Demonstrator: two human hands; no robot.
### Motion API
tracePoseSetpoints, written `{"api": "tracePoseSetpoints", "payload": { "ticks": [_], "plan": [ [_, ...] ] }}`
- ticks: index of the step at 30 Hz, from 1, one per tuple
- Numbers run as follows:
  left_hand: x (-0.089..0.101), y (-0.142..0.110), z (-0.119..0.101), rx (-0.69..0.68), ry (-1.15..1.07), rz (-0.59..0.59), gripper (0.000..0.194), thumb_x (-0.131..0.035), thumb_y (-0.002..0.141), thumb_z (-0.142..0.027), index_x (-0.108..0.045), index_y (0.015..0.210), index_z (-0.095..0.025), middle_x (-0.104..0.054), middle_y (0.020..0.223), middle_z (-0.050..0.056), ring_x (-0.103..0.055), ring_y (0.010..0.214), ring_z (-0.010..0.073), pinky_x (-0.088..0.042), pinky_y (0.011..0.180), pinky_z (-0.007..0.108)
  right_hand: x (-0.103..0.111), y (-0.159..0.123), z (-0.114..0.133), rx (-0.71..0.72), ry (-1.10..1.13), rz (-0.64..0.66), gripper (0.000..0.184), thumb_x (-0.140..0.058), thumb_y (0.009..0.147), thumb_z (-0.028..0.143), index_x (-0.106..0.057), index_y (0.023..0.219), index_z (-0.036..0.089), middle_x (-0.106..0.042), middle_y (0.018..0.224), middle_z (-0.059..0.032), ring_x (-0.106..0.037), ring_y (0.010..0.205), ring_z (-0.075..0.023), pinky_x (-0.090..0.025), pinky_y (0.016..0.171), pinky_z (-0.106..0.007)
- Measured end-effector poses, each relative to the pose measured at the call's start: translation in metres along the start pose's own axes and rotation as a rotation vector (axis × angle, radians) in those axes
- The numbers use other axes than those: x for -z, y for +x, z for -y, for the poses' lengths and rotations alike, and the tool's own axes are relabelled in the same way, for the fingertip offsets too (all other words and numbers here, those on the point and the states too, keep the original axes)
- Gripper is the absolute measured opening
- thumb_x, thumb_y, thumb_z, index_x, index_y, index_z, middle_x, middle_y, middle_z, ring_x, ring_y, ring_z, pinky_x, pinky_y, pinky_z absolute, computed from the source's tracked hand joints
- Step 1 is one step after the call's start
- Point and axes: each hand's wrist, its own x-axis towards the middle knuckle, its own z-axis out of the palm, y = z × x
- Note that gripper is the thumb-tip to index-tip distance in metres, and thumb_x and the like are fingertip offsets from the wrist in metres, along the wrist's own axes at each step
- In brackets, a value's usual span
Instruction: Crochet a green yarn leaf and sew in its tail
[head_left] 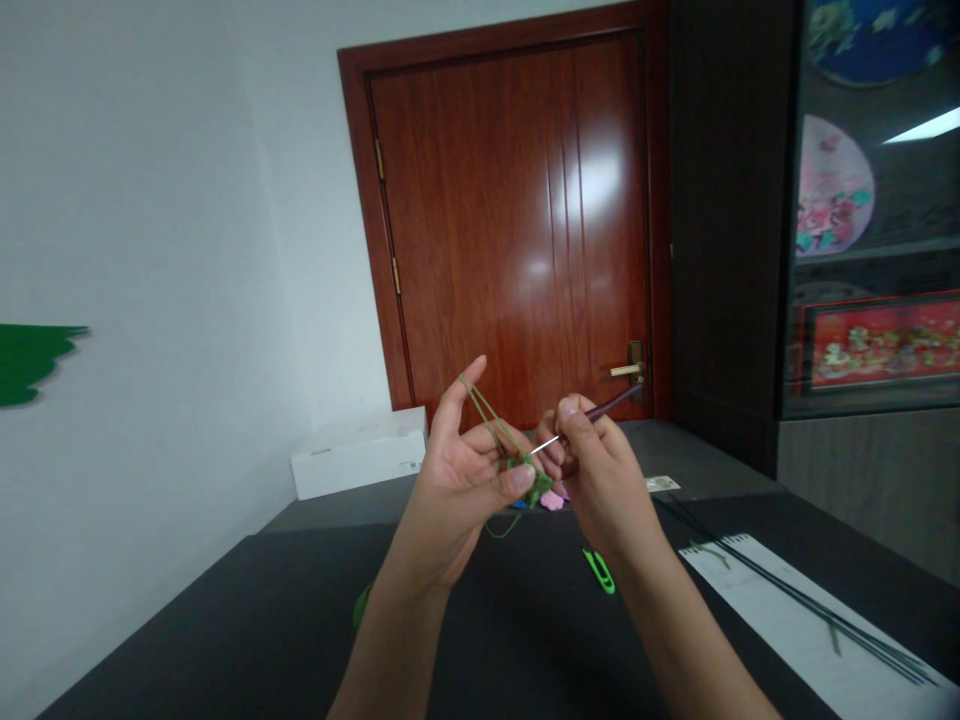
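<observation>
No wording can be read anywhere: the small label (410, 466) on the side of the white box (352, 460) and the little printed card (663, 484) beyond the dark table (187, 640) are too small and blurred, and the tick marks along the white paper strip (795, 620) show no legible numbers.

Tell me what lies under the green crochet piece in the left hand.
Under the green crochet piece, a pink item and a blue scrap show on the dark table; the left hand and right hand hide the rest.
</observation>
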Motion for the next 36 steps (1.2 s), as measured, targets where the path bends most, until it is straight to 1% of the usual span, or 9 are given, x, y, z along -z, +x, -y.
{"api": "tracePoseSetpoints", "payload": {
  "ticks": [3,6,13,17,20,25,29,32,36],
  "plan": [
    [0.0008,0.0002,0.0014,-0.015,0.0,0.001,0.104,-0.082,0.079,-0.014,-0.021,0.16,-0.037,-0.067,0.082,-0.001,-0.067,0.079,0.0191,-0.057,0.081,0.038,0.0004,0.0004,-0.0002,-0.087,0.036,0.042,0.047,-0.066,0.092,0.051,-0.042,0.065,0.021,-0.039,0.051,0.0092,-0.032,0.042,-0.0063,-0.028,0.039,-0.018],
    [0.0011,0.0001,0.0023,-0.022,0.002,0.002,0.105,-0.081,0.079,-0.013,-0.02,0.16,-0.038,-0.069,0.083,-0.001,-0.068,0.08,0.0194,-0.057,0.081,0.039,0.0009,0.001,-0.0002,-0.125,0.067,0.051,0.049,-0.069,0.09,0.051,-0.042,0.062,0.021,-0.037,0.05,0.0091,-0.03,0.042,-0.0061,-0.027,0.038,-0.018],
    [-0.001,-0.0001,0.0014,-0.036,-0.016,0.036,0.106,-0.078,0.083,-0.013,-0.011,0.161,-0.038,-0.071,0.082,0.0,-0.072,0.079,0.0228,-0.059,0.079,0.043,0.0014,0.0016,0.0022,-0.181,0.146,0.043,0.039,-0.067,0.089,0.038,-0.043,0.064,0.021,-0.039,0.054,0.0086,-0.031,0.044,-0.0064,-0.029,0.037,-0.015],
    [-0.0019,-0.0012,0.0002,-0.028,-0.006,0.006,0.107,-0.08,0.082,-0.013,-0.013,0.161,-0.036,-0.07,0.082,0.0,-0.072,0.079,0.022,-0.058,0.079,0.041,0.0001,0.0009,0.0038,-0.141,0.112,0.005,0.034,-0.064,0.09,0.035,-0.045,0.066,0.021,-0.041,0.055,0.0084,-0.033,0.044,-0.0071,-0.031,0.037,-0.016],
    [-0.0025,-0.002,-0.0013,-0.011,-0.004,-0.036,0.107,-0.081,0.08,-0.01,-0.016,0.161,-0.035,-0.069,0.083,-0.001,-0.069,0.08,0.019,-0.056,0.082,0.037,-0.0021,0.0007,0.0055,-0.101,0.071,-0.031,0.035,-0.063,0.091,0.037,-0.044,0.065,0.022,-0.041,0.053,0.0083,-0.035,0.044,-0.0073,-0.032,0.039,-0.017],
    [-0.0031,-0.0015,-0.0029,0.001,0.041,-0.074,0.109,-0.082,0.076,-0.007,-0.018,0.161,-0.032,-0.068,0.081,-0.002,-0.064,0.076,0.0146,-0.052,0.074,0.027,-0.0008,0.0009,0.007,-0.045,0.067,-0.057,0.029,-0.06,0.091,0.03,-0.045,0.068,0.022,-0.04,0.053,0.0086,-0.036,0.042,-0.0077,-0.029,0.039,-0.018],
    [-0.0021,-0.0011,-0.0025,-0.003,0.075,-0.092,0.104,-0.082,0.076,-0.007,-0.023,0.16,-0.029,-0.068,0.08,-0.001,-0.062,0.077,0.0141,-0.05,0.073,0.024,0.0033,0.0008,0.0068,0.009,0.03,-0.069,0.028,-0.059,0.092,0.027,-0.046,0.068,0.022,-0.038,0.051,0.0091,-0.035,0.041,-0.0073,-0.028,0.039,-0.018],
    [-0.0008,-0.0008,-0.0017,0.0,0.088,-0.091,0.1,-0.08,0.078,-0.007,-0.026,0.159,-0.028,-0.067,0.08,-0.001,-0.062,0.078,0.0138,-0.05,0.073,0.024,0.0044,0.001,0.0066,0.011,0.024,-0.067,0.029,-0.059,0.092,0.026,-0.045,0.066,0.022,-0.038,0.05,0.0094,-0.035,0.04,-0.0067,-0.028,0.039,-0.018],
    [0.0002,-0.0008,-0.0005,-0.006,0.106,-0.094,0.098,-0.08,0.078,-0.007,-0.027,0.158,-0.026,-0.067,0.081,0.0,-0.061,0.079,0.0137,-0.049,0.072,0.024,0.0034,0.0017,0.0056,-0.025,0.027,-0.092,0.03,-0.058,0.09,0.025,-0.043,0.064,0.022,-0.035,0.048,0.0101,-0.032,0.038,-0.0062,-0.025,0.037,-0.017]
  ]
}}
